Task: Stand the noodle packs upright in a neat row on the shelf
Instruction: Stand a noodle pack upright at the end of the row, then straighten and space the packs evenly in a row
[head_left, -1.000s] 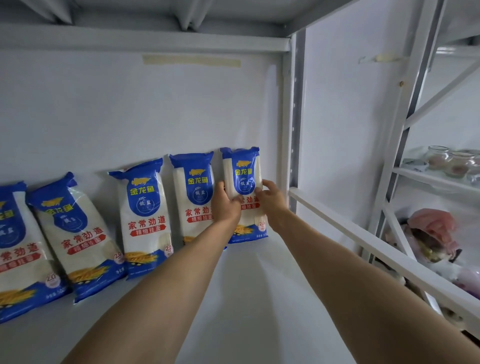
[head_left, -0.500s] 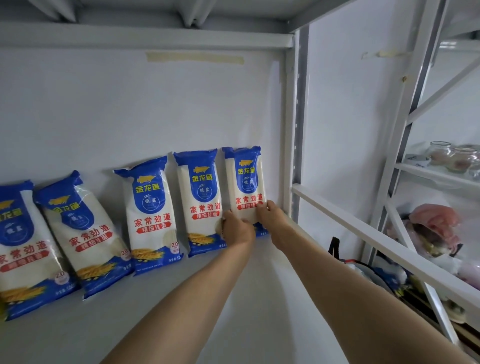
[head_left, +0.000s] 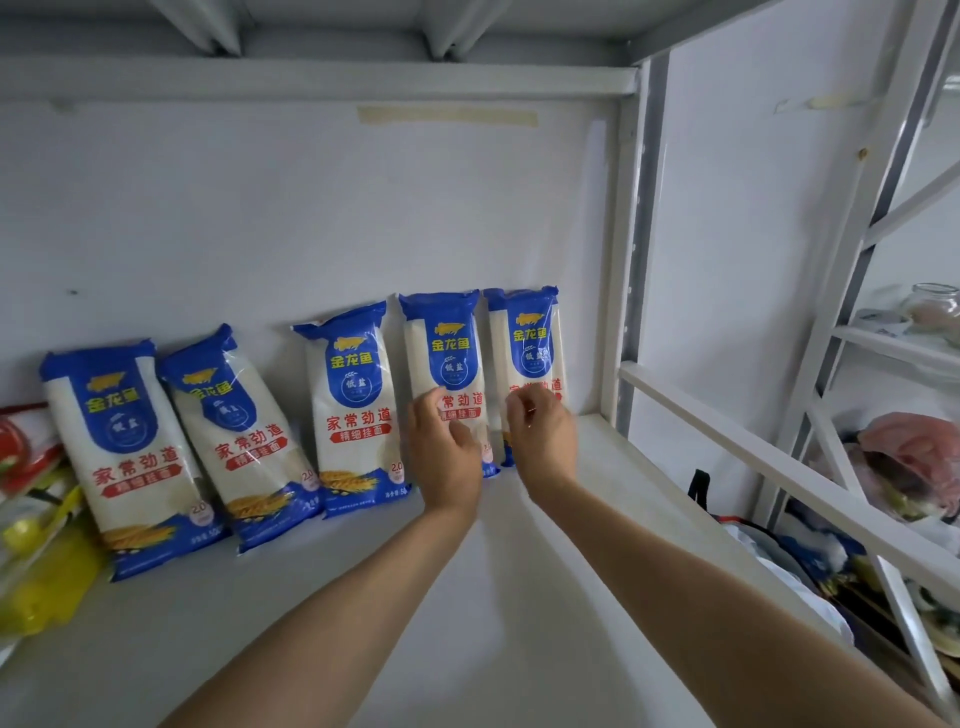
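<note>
**Five noodle packs lined up on the shelf, both hands at the right end**

Five blue-and-white noodle packs standing along the back wall (head_left: 311, 208) of the white shelf (head_left: 467, 597), all leaning back against it. Far-right pack (head_left: 530, 343) pretty much upright, tucked near the shelf's corner post (head_left: 631, 260). Next pack (head_left: 444, 353) just beside it, also close to straight. Middle pack (head_left: 353, 405) a small gap away, tilted slightly. Two left packs, (head_left: 228, 431) and (head_left: 124, 457), leaning more and overlapping a bit at the edges.

Left hand (head_left: 444, 457) in front of the lower half of the second-from-right pack, fingers loosely curled and half open, not clamped on anything; fingertips at or right by the pack face, can't really tell if touching. Right hand (head_left: 543, 431) same deal in front of the far-right pack: fingers bent, thumb and forefinger close together, nothing pinched as far as visible. Contact with the pack hard to call too.

Off to the far left, some yellow and red packaging (head_left: 36, 545) lying on the shelf. To the right, another rack (head_left: 883, 353) with a glass jar (head_left: 932, 306) and a pink bag (head_left: 914, 447).
</note>
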